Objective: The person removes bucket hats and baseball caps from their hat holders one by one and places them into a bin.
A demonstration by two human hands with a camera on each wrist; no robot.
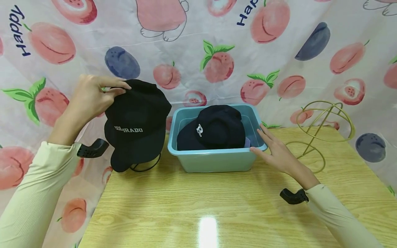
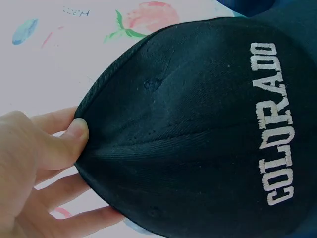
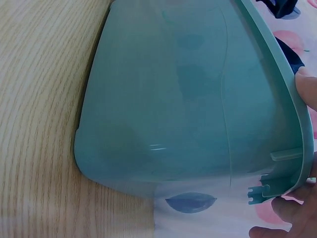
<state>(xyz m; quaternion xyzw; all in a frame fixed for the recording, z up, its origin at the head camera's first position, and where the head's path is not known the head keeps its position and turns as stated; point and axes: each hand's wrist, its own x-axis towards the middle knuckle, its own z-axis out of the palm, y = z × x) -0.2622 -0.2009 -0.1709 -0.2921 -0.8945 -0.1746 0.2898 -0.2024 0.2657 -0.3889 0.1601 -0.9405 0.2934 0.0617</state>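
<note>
My left hand (image 1: 94, 92) pinches the crown edge of a black baseball cap (image 1: 139, 148) between thumb and fingers. White letters reading COLORADO cross the cap's front, close up in the left wrist view. The cap hangs brim down, left of a light blue plastic bin (image 1: 217, 162). Inside the bin lies a dark navy cap (image 1: 221, 129) with a small white emblem. With fingers extended, my right hand (image 1: 277, 153) rests on the bin's right front corner. In the right wrist view its thumb (image 3: 307, 89) touches the rim.
A gold wire stand (image 1: 313, 137) with round hoops stands right of the bin on the wooden table (image 1: 161, 210). Behind hangs a fruit-printed cloth (image 1: 186, 51). A bit of purple material (image 1: 247, 142) shows beside the navy cap in the bin. A thin dark loop (image 1: 147, 169) sits below the hanging cap.
</note>
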